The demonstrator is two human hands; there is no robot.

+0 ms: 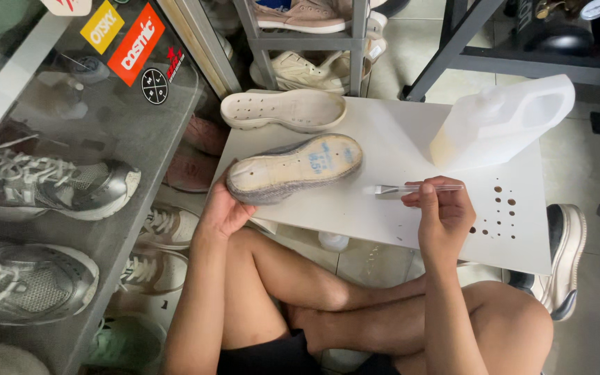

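My left hand (222, 208) grips the heel end of a grey knitted shoe upper (293, 169), which lies bottom-up on the white board (355, 208) with its pale insole board showing a blue mark. My right hand (444, 212) holds a thin clear-handled brush (411, 188) level over the board, bristles pointing left toward the shoe and a short gap away from it. A cream rubber sole (282, 110) with small holes lies hollow-side up just beyond the shoe, at the board's far left corner.
A translucent white plastic jug (498, 121) lies tilted on the board's far right. Glue spots (498, 208) dot the board near my right hand. A glass cabinet (50, 187) of sneakers stands at left, a shoe rack (307, 28) behind, and a loose shoe (564, 257) sits at right.
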